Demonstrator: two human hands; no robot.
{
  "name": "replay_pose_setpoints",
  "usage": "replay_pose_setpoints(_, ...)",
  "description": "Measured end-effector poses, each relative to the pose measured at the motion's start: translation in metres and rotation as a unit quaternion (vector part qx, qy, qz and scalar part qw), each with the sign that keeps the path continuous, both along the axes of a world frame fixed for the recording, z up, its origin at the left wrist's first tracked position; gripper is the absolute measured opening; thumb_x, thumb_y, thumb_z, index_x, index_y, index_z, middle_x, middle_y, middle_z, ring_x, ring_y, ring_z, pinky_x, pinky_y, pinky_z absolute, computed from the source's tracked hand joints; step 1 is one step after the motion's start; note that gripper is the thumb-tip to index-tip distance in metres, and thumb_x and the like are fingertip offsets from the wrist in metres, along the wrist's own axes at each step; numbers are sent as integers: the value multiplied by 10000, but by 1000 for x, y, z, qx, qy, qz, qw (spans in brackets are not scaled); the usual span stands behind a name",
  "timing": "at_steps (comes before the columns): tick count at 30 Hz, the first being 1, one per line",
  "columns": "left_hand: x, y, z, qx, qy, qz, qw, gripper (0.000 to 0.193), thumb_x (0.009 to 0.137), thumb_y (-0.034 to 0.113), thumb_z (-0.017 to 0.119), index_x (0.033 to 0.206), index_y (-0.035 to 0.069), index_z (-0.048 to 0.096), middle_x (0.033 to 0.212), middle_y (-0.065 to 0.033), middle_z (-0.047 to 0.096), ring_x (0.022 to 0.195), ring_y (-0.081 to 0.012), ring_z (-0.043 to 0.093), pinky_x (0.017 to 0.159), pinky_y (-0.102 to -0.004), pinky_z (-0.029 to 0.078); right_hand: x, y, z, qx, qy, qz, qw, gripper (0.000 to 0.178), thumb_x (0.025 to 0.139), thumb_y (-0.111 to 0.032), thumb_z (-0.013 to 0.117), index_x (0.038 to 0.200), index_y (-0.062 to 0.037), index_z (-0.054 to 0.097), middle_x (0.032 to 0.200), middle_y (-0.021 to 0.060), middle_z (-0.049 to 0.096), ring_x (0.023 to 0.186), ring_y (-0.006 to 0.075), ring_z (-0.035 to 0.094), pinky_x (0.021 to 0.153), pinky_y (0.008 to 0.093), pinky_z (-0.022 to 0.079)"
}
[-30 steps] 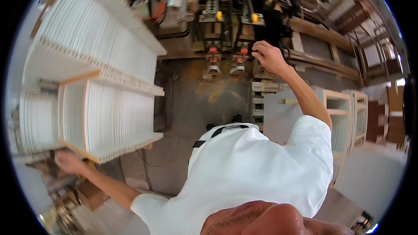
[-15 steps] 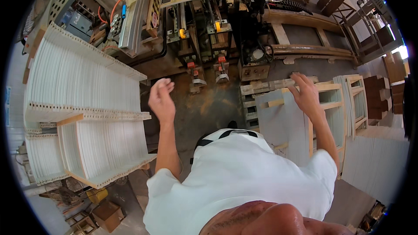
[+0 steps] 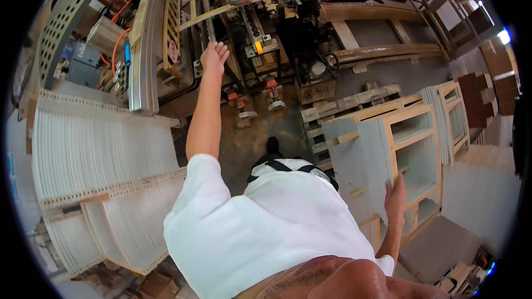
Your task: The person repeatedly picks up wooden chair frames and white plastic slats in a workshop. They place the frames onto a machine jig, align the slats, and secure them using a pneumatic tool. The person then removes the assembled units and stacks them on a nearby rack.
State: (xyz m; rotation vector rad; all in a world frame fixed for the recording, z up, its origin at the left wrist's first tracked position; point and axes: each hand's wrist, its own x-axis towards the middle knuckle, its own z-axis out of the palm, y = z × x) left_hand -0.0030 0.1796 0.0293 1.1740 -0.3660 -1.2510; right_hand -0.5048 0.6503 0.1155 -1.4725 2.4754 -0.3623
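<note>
My left hand is stretched forward at the near end of a machine with metal rails and a light wooden frame across it. Its fingers are extended and nothing is in them. Low at my right side, my right hand has its fingers stretched out, close to the edge of a stack of white-faced, wood-edged frames. Whether it touches the stack I cannot tell. A yellow knob and two red-topped foot pedals are on the machine's near side.
Stacks of white panels with holed edges stand on my left. A wooden pallet lies ahead to the right, near brown boards. A long metal beam and a perforated plate rise at the far left.
My left hand has reached forward to the machine. My right hand has dropped back from above the frames to my side. The view has shifted nearer the machine.
</note>
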Motion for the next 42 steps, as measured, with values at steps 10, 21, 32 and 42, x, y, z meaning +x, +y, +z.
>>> replay_pose_setpoints(10,-11,-148,1,83,-24,-10,996,578,974,383,460,1361,-34,361,1218,-180,525,1064,-306,576,897,-427,566,18,21,10,-29,-11,-174,984,366,932,-129,562,1236,71,512,1161,222,582,1053,345,574,874,387,465)
replay_pose_setpoints(21,-6,-191,-11,77,34,57,995,533,979,344,463,1312,-68,409,1237,-216,536,1069,-337,594,852,-428,581,64,-33,91,-158,-42,-187,969,326,938,-85,557,1232,54,533,1102,142,583,990,201,571,832,310,476)
replay_pose_setpoints(32,0,-193,-14,64,69,63,994,446,979,272,486,1275,-61,462,1182,-195,564,1030,-306,610,841,-400,589,100,-132,103,-194,35,48,979,301,901,-15,570,1196,41,558,1068,145,592,914,221,579,782,290,463)
replay_pose_setpoints(42,11,-196,-3,17,195,19,980,567,994,314,435,1450,49,225,1398,-218,331,1302,-394,354,1109,-526,351,125,-179,103,-197,6,111,974,326,841,28,618,1161,55,564,1020,173,594,905,277,583,800,321,466)
